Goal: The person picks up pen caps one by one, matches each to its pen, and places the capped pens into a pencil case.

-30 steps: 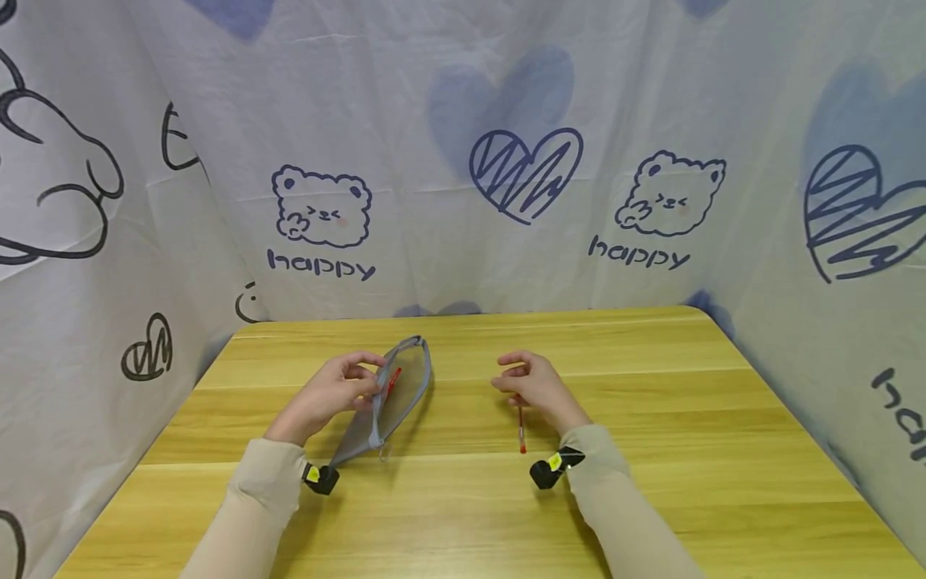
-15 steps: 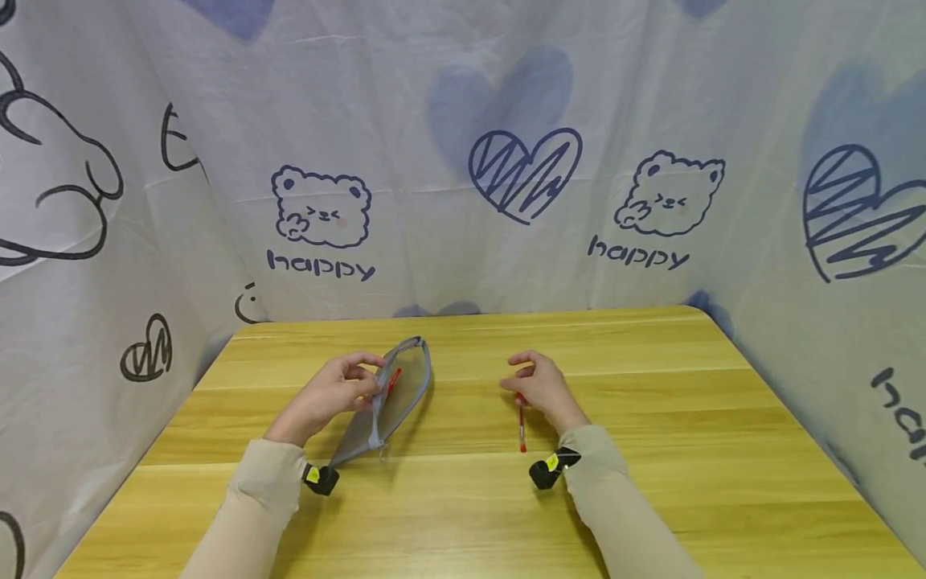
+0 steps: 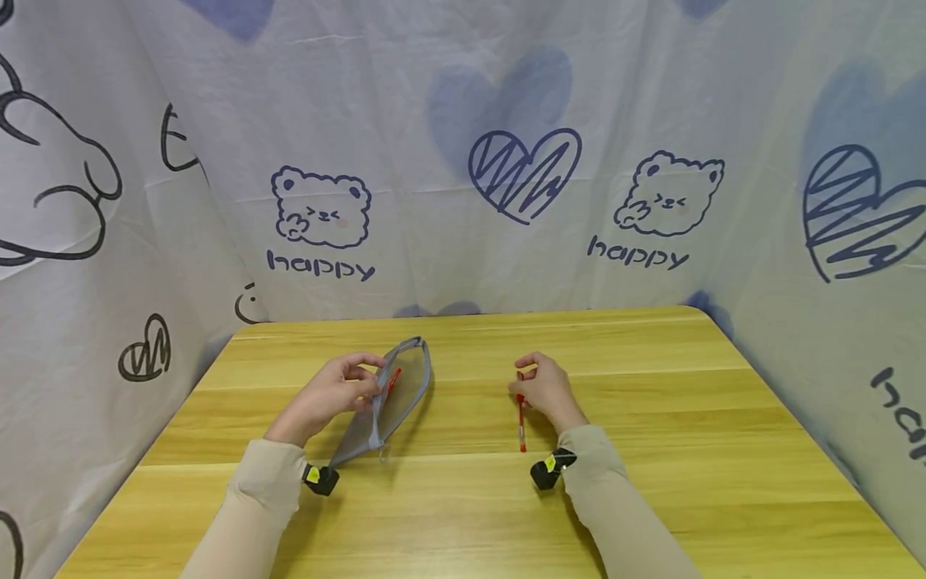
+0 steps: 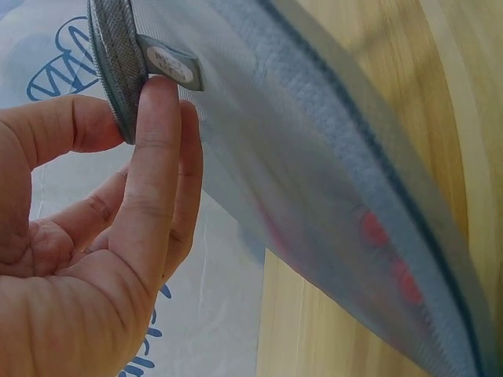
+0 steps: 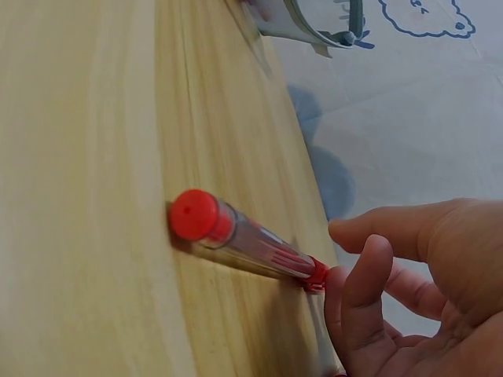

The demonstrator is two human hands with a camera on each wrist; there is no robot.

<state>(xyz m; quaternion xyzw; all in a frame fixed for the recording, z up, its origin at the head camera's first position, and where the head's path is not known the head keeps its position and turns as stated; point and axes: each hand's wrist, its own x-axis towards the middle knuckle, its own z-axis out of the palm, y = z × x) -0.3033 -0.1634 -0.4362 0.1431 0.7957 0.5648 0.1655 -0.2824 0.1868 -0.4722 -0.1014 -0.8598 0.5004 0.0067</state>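
My left hand [image 3: 330, 396] pinches one zippered edge of a grey mesh zipper pouch [image 3: 354, 438] between thumb and fingers. The mouth of the pouch gapes open, and a small cloth tag [image 4: 174, 64] sits by the pinched edge. Something red [image 4: 407, 281] shows through the mesh, its shape blurred. On the table lies a clear pen with red ends [image 5: 263, 247]. My right hand [image 3: 546, 392] is over the pen's far end, fingers bent and parted. A fingertip is beside the red cap [image 5: 316, 275]; whether it touches cannot be told.
The wooden table [image 3: 463, 515] carries the pouch at left and the pen right of centre. Pale printed cloth [image 3: 434, 241] hangs close behind the table and along both sides. Each wrist wears a small black camera [image 3: 321, 480].
My right hand has shifted slightly right over the pen, so more of the pen's far part shows. The pen, the pouch and my left hand stay in place.
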